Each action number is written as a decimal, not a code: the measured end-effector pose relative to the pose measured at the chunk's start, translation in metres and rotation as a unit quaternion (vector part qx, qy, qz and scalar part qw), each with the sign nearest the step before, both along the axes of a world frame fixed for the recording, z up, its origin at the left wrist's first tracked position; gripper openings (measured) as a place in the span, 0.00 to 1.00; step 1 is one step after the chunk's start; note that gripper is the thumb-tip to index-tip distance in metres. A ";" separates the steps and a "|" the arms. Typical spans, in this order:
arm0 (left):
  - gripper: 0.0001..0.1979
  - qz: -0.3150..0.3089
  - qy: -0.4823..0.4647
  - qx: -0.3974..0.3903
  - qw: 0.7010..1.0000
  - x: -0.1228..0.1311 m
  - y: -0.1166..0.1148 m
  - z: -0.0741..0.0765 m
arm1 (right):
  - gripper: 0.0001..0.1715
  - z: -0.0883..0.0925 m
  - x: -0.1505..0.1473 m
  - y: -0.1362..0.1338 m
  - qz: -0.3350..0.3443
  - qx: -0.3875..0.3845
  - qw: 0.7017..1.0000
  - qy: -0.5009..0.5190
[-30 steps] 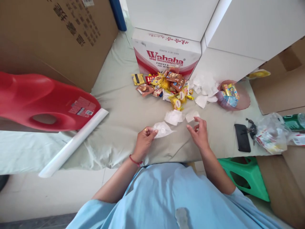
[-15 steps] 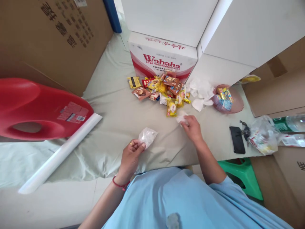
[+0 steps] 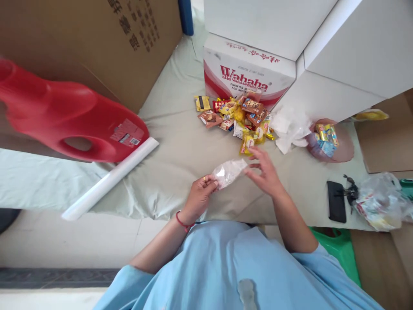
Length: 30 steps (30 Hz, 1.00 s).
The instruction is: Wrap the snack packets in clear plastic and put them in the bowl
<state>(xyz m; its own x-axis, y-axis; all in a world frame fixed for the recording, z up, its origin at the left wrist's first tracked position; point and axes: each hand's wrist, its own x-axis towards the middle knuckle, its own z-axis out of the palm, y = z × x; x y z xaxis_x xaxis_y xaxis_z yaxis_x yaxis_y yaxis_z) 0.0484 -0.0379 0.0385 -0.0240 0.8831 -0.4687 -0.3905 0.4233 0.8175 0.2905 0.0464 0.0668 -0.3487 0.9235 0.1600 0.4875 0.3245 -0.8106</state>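
We are looking at a cloth-covered surface (image 3: 180, 155) that is carrying a snack pile (image 3: 238, 118), a box (image 3: 245, 77), a jug (image 3: 64, 120), a roll (image 3: 109, 178), a plate (image 3: 343, 148), a phone (image 3: 335, 207) and a bag (image 3: 380, 202).

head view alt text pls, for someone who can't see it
The left hand pinches a clear plastic bag over a cloth-covered table, the right hand open at its other end. Beyond lie snack packets and a Wahaha box.
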 end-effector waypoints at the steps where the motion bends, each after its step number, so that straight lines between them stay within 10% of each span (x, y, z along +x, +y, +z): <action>1: 0.14 -0.008 -0.006 -0.001 1.000 0.000 0.000 0.000 | 0.33 -0.008 -0.011 -0.008 0.033 0.004 0.999 -0.013; 5: 0.17 -0.014 -0.019 -0.019 1.000 -0.009 0.007 -0.001 | 0.13 -0.035 -0.021 -0.018 0.062 -0.002 0.996 -0.062; 9: 0.23 0.012 0.008 -0.039 0.999 -0.024 0.018 -0.008 | 0.15 -0.035 -0.005 -0.020 -0.025 -0.127 0.991 0.022; 14: 0.22 -0.033 0.016 -0.021 0.999 -0.030 0.019 -0.011 | 0.24 -0.034 0.006 -0.028 -0.108 -0.358 0.906 0.199; 20: 0.22 -0.033 0.038 0.002 0.999 -0.024 0.013 -0.009 | 0.17 -0.031 0.008 -0.035 -0.258 -0.130 0.948 0.134; 26: 0.19 -0.075 0.081 0.033 0.993 -0.017 0.007 -0.006 | 0.14 -0.024 -0.025 -0.034 -0.014 0.009 0.998 -0.059; 30: 0.17 0.006 0.068 0.025 0.997 -0.018 0.005 -0.008 | 0.14 -0.030 -0.037 -0.030 0.011 0.046 0.991 -0.122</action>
